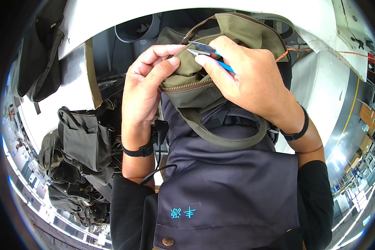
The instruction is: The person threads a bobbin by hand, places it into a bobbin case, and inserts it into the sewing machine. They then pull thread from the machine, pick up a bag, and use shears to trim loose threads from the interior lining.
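Observation:
An olive-green fabric bag (248,31) lies across my lap, its brass-toothed zipper (189,86) open around the mouth. One padded carry handle (233,142) loops toward me. My left hand (141,81) pinches the bag's cloth at the left side of the opening between thumb and fingers. In my right hand (254,75) I grip a pair of thread snips (201,46) with metal blades and blue handles. The blades are spread and point left, close to the left fingertips. Whether a thread lies between them is too small to tell.
Several dark green bags (87,137) are piled at the left, and another bag (43,50) rests farther up. A grey bin (138,33) stands beyond the work. A white table (96,21) curves along the far side. An orange cord (298,49) runs off to the right.

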Motion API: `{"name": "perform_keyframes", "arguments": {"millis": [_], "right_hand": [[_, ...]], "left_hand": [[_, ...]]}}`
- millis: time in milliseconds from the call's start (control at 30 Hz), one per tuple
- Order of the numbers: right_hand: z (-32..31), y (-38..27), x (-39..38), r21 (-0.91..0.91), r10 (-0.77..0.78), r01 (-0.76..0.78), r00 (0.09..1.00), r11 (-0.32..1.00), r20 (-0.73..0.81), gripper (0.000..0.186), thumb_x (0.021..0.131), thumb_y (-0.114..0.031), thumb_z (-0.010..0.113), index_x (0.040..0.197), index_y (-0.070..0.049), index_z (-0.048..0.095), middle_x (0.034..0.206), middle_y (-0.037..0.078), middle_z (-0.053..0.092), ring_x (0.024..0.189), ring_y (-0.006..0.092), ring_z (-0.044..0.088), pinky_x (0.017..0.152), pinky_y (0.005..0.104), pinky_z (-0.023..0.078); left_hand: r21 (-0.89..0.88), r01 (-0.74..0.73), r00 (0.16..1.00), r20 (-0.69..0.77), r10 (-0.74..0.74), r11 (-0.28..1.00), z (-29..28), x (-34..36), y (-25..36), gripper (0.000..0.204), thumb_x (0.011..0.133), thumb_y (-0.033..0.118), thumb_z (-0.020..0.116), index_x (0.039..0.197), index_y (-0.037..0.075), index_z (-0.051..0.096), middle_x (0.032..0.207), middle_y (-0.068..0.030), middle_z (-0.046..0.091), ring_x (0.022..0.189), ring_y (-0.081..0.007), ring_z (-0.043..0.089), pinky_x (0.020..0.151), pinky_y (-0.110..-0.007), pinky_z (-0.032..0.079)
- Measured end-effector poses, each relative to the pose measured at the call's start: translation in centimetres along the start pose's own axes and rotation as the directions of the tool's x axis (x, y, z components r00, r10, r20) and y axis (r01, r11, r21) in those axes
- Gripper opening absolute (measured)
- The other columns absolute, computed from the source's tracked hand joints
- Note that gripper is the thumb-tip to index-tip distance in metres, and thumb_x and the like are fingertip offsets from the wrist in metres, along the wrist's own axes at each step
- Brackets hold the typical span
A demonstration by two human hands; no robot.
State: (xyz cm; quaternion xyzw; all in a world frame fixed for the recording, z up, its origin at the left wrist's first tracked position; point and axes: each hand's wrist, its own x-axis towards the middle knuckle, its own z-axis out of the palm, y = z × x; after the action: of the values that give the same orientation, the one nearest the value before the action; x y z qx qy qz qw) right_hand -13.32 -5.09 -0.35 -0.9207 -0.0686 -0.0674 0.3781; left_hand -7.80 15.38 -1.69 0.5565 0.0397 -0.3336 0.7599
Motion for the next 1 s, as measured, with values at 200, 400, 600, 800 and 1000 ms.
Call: {"name": "perform_keyframes", "arguments": {"millis": [200,400,600,800,1000], "right_hand": [[0.30,-0.01,-0.20,-0.047,-0.019,0.018,0.999,0.999,-0.035,0.020,0.091,-0.022,0.068,0.085,-0.006,0.058,0.062,0.006,0.062,0.053,0.0249,0.062,0.046,0.0357,0.044],[0.53,0.42,0.08,-0.102,-0.076,0.063,0.989,0.993,-0.128,0.021,0.091,-0.022,0.069,0.084,-0.006,0.057,0.062,0.005,0.061,0.052,0.0237,0.061,0.045,0.0349,0.044],[-0.10,0.02,-0.45,-0.010,-0.038,0.038,0.999,0.999,-0.001,0.016,0.087,-0.014,0.074,0.089,-0.005,0.062,0.063,0.008,0.061,0.051,0.0232,0.061,0.046,0.0333,0.044],[0.02,-0.03,-0.39,-0.002,-0.028,0.028,0.999,1.000,-0.024,0.015,0.088,-0.015,0.074,0.089,-0.006,0.062,0.062,0.008,0.059,0.052,0.0232,0.061,0.046,0.0333,0.044],[0.14,0.02,-0.46,-0.003,-0.010,0.010,1.000,1.000,-0.029,0.014,0.089,-0.015,0.073,0.089,-0.006,0.062,0.062,0.008,0.060,0.053,0.0235,0.062,0.047,0.0333,0.044]], "left_hand": [[0.017,-0.015,1.000,0.010,0.015,1.000,0.10,-0.08,-0.14,0.024,0.095,0.005,0.063,0.117,-0.002,0.066,0.106,-0.0081,0.072,0.093,-0.0096,0.066,0.084,-0.024,0.052],[0.036,-0.034,0.999,-0.005,0.034,0.999,0.57,-0.30,-0.36,0.023,0.095,0.004,0.063,0.116,-0.002,0.067,0.106,-0.0074,0.071,0.093,-0.0087,0.065,0.085,-0.023,0.051],[0.027,-0.018,1.000,-0.010,0.019,0.999,0.41,-0.12,-0.22,0.024,0.095,0.005,0.063,0.117,-0.002,0.067,0.104,-0.0064,0.071,0.092,-0.0082,0.065,0.084,-0.023,0.050],[0.004,-0.027,1.000,-0.013,0.027,1.000,0.40,-0.12,-0.39,0.024,0.094,0.003,0.064,0.117,-0.001,0.065,0.105,-0.0062,0.071,0.093,-0.0077,0.064,0.084,-0.022,0.050],[-0.045,-0.026,1.000,-0.002,0.026,0.999,0.17,-0.04,-0.47,0.019,0.093,0.002,0.064,0.112,0.001,0.064,0.105,-0.0058,0.070,0.093,-0.0083,0.065,0.085,-0.022,0.050]]}}
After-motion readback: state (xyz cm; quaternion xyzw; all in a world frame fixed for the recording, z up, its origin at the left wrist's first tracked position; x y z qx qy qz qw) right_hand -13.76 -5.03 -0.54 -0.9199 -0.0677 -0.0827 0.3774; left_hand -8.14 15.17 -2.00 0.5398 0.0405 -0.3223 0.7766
